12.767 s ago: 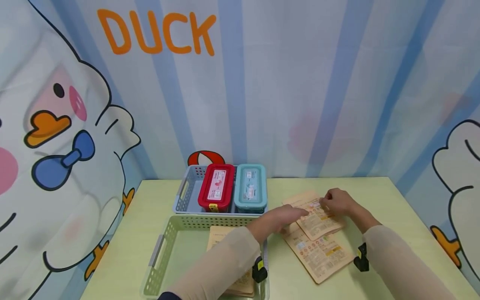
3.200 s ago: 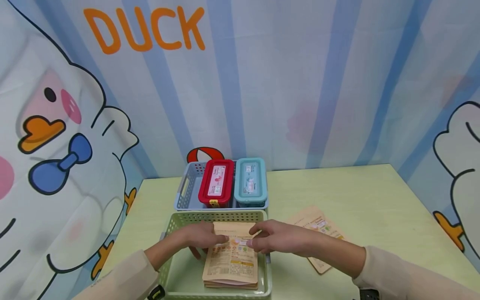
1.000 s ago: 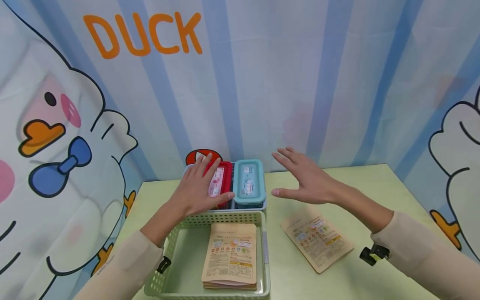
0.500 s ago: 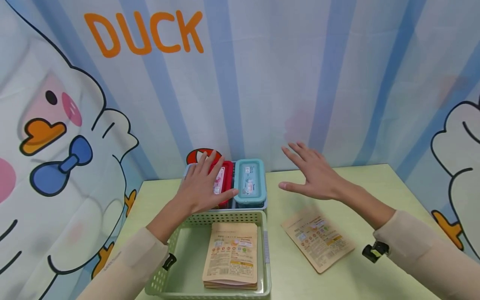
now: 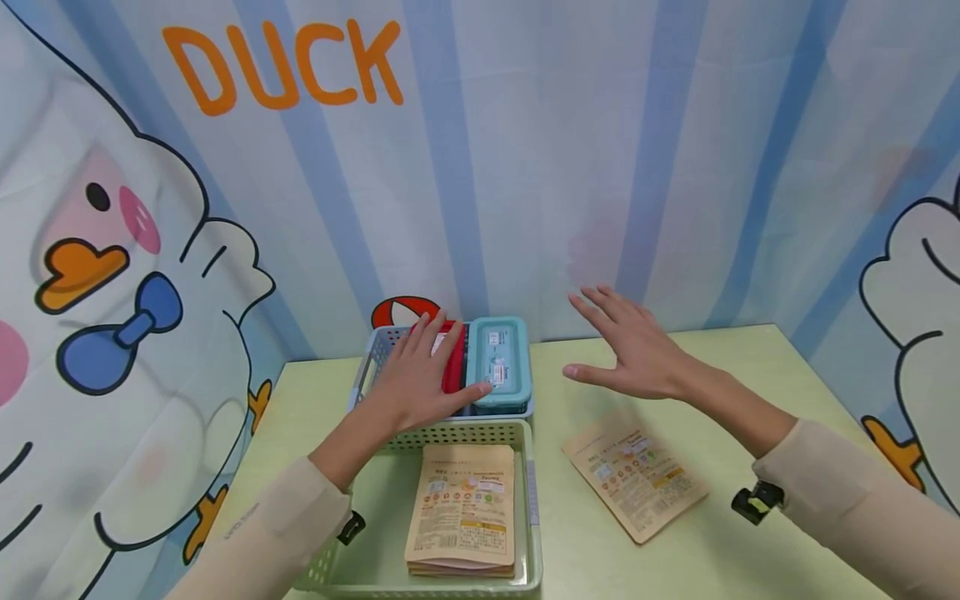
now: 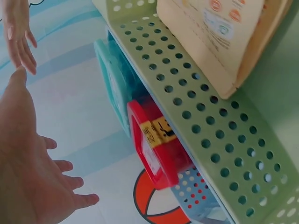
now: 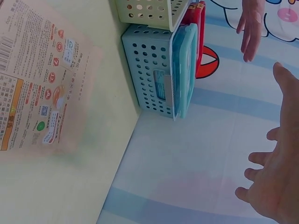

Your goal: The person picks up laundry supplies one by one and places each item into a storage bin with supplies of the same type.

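Note:
My left hand hovers with fingers spread over the front of the blue basket, holding nothing. It hides part of the red lidded container; beside that stands a teal lidded container. Empty and spread as well, my right hand is held in the air right of the blue basket. Below it a brown printed pouch lies slanted on the table. A stack of similar pouches rests in the right part of the green basket. The left wrist view shows the red container and my left palm apart.
The pale green table ends at a striped blue curtain with duck pictures. The green basket's back wall stands against the blue basket. Black wrist devices sit at both cuffs.
Earlier both hands handled pouches on the table, then over the green basket's stack. One pouch now shows on the table. Both hands have risen away, spread; lately the left shifted slightly right.

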`<state>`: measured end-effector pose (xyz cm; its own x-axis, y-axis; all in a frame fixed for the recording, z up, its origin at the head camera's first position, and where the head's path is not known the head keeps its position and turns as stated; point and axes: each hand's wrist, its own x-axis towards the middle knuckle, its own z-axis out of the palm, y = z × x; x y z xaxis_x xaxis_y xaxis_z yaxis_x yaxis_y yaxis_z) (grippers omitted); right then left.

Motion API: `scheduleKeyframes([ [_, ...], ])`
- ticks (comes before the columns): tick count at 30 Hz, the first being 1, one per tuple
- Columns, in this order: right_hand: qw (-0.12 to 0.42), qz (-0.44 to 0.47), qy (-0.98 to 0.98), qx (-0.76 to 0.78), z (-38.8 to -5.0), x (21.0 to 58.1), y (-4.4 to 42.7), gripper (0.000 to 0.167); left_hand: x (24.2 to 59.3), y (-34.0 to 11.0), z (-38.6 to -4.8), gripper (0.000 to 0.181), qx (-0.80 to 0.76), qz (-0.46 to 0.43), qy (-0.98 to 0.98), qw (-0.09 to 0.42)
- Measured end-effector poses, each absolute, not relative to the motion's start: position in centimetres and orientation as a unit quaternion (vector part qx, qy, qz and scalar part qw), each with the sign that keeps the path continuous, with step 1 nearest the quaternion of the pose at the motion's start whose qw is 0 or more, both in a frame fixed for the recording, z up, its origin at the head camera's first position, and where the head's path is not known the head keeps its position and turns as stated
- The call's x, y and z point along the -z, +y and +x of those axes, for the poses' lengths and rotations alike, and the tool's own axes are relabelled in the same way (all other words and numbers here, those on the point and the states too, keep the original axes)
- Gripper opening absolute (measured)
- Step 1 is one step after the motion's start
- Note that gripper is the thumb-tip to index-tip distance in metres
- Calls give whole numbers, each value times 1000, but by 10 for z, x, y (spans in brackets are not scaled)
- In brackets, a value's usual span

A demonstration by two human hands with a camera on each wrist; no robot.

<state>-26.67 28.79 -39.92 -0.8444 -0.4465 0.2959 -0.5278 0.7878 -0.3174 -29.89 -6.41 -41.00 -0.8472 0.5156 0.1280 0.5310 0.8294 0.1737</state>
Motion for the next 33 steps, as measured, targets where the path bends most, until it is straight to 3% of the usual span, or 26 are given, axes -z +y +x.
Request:
scheduleKeyframes([
  [10,77,265,-936,-217,-269,393,293,92,401,-38,-292,106,149,-286,-946,48],
  [19,14,235,-941,-243,-270,392,298,90,404,-4,-283,102,217,-270,-938,-21],
  [26,3,229,-937,-263,-270,398,299,88,407,22,-273,100,265,-283,-918,-81],
  [33,-2,221,-935,-277,-273,406,306,84,414,44,-267,93,266,-311,-906,-106],
])
